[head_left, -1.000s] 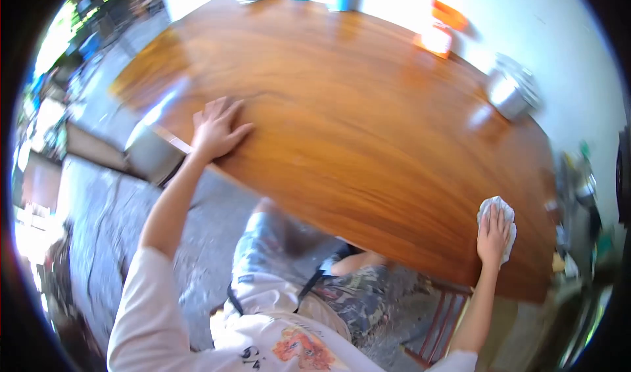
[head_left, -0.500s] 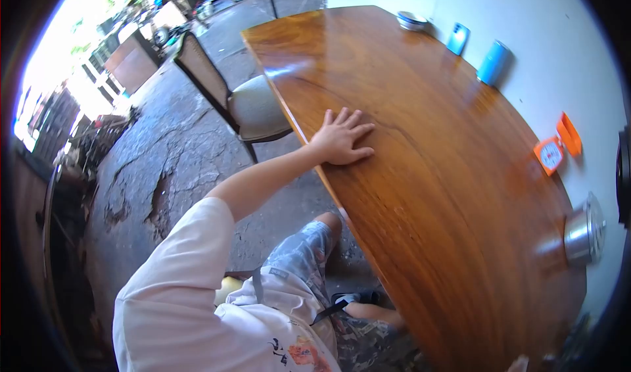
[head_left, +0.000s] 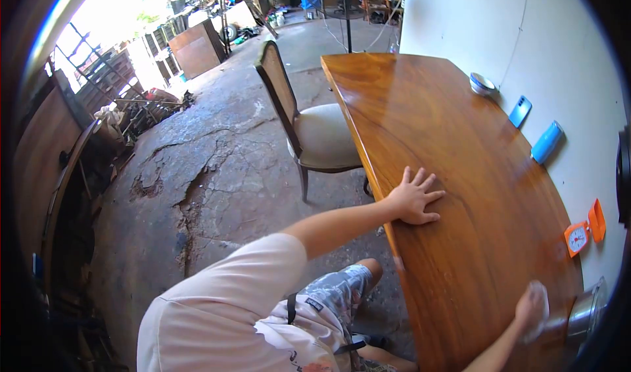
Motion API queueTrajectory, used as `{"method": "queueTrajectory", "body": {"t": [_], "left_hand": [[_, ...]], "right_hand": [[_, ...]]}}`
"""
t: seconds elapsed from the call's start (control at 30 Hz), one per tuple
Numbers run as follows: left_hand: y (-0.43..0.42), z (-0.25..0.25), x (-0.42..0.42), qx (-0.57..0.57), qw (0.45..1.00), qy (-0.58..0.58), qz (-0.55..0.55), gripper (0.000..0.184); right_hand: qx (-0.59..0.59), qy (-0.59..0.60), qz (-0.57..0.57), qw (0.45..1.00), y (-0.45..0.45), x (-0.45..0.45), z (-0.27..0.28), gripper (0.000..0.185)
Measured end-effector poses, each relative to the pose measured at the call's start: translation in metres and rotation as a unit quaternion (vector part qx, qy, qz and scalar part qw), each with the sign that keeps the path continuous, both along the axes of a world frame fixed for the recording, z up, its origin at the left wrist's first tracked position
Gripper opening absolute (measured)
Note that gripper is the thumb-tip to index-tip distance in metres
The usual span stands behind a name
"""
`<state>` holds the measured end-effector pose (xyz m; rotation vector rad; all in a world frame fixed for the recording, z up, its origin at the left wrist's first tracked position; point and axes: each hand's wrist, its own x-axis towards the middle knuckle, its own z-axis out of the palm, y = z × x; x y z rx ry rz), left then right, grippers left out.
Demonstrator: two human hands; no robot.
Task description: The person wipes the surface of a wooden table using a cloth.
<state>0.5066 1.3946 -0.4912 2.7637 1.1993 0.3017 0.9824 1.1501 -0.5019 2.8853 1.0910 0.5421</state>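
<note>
Flat under the left fingers (head_left: pixel 418 177), a wooden counter (head_left: pixel 453 254) with a smooth, glossy finish and dark grain. In the right fingers (head_left: pixel 530 296), a crumpled, matt white cloth (head_left: pixel 540 303), slightly blurred. Right of those fingers, a shiny metal pot (head_left: pixel 585 313); farther ahead, a scale (head_left: pixel 576 239) in orange plastic. Ahead and right of the left fingers, a smooth blue bottle (head_left: pixel 547 142). To their left, a chair (head_left: pixel 327 135) with a matt, fabric-looking seat, and a rough, cracked floor (head_left: pixel 230 208).
</note>
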Motion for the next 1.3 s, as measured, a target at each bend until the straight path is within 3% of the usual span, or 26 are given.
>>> {"method": "queueTrajectory", "body": {"t": [0.03,0.07,0.17,0.27,0.3,0.37,0.47,0.53,0.6,0.67,0.7,0.73,0.77,0.8,0.83,0.93,0.97,1.0,1.03,1.1,1.17,1.2,1.3], "left_hand": [[-0.003,0.004,-0.001,-0.010,1.000,-0.014,0.004,0.072],[0.003,0.004,-0.002,-0.033,0.997,-0.075,0.008,0.068],[0.025,-0.022,0.002,-0.067,0.961,-0.267,0.011,0.050],[0.016,-0.020,-0.002,0.080,0.954,-0.228,0.179,0.049],[0.017,-0.021,-0.003,0.069,0.947,-0.201,0.242,0.056],[0.016,-0.025,0.001,0.054,0.953,-0.138,0.264,0.064],[0.018,-0.017,0.004,0.025,0.964,-0.072,0.254,0.079],[0.025,-0.013,-0.005,0.020,0.974,-0.036,0.222,0.080],[0.036,0.006,-0.026,-0.046,0.988,-0.034,0.144,0.074],[0.048,-0.017,-0.042,0.047,0.991,-0.110,0.066,0.068],[0.040,-0.024,-0.041,0.141,0.978,-0.134,0.069,0.059],[0.039,-0.025,-0.040,0.114,0.978,-0.168,0.052,0.056],[0.039,-0.021,-0.039,0.090,0.975,-0.200,0.032,0.054],[0.039,-0.019,-0.039,0.063,0.971,-0.232,0.013,0.051],[0.038,-0.019,-0.040,0.122,0.951,-0.283,-0.005,0.038],[0.035,-0.013,-0.047,-0.009,0.917,-0.392,0.069,0.029],[0.036,-0.014,-0.048,0.020,0.916,-0.393,0.075,0.025],[0.039,-0.016,-0.048,0.047,0.913,-0.396,0.082,0.021],[0.047,-0.022,-0.048,0.097,0.915,-0.389,0.048,0.021],[0.055,-0.032,-0.046,0.141,0.912,-0.384,0.030,0.021],[0.055,-0.033,-0.041,0.160,0.901,-0.401,0.029,0.021],[0.053,-0.028,-0.038,0.184,0.888,-0.420,0.016,0.022],[0.048,-0.022,-0.037,0.188,0.923,-0.335,0.019,0.022]], "right_hand": [[-0.007,0.029,-0.023,0.999,0.042,-0.060,0.017,0.056],[-0.017,0.012,0.091,0.996,0.077,-0.068,-0.005,0.061],[-0.014,0.060,0.252,0.966,0.129,-0.206,-0.002,0.058],[0.027,0.122,0.442,0.888,0.106,-0.286,-0.003,0.055],[0.026,0.138,0.468,0.872,0.090,-0.296,0.000,0.055],[0.022,0.172,0.511,0.842,0.041,-0.295,0.014,0.056],[0.013,0.195,0.477,0.857,-0.048,-0.241,0.020,0.055],[0.026,0.134,0.402,0.905,-0.125,-0.186,0.006,0.060],[0.037,-0.022,0.318,0.947,-0.205,-0.144,0.002,0.052],[0.052,-0.036,0.180,0.982,-0.282,-0.117,0.006,0.068],[0.040,-0.005,0.016,0.999,-0.303,-0.116,0.017,0.067],[0.001,0.026,-0.151,0.988,-0.322,-0.116,0.028,0.066],[-0.001,0.042,-0.249,0.968,-0.344,-0.094,0.027,0.060],[0.003,0.054,-0.278,0.959,-0.366,-0.067,0.021,0.055],[0.009,0.058,-0.270,0.961,-0.390,-0.040,0.014,0.049],[-0.010,0.012,-0.088,0.996,-0.411,0.022,-0.036,0.035],[0.022,-0.054,-0.054,0.997,-0.358,-0.016,-0.023,0.031],[0.024,0.004,-0.015,1.000,-0.286,-0.064,0.008,0.034],[-0.005,-0.053,0.018,0.998,-0.243,-0.087,-0.001,0.039],[0.019,-0.033,0.084,0.996,-0.161,-0.158,-0.009,0.052],[0.040,0.073,0.280,0.956,-0.112,-0.235,0.028,0.064],[0.038,0.085,0.329,0.940,-0.106,-0.262,0.024,0.065],[0.003,0.172,0.412,0.895,-0.116,-0.292,0.029,0.071]]}}
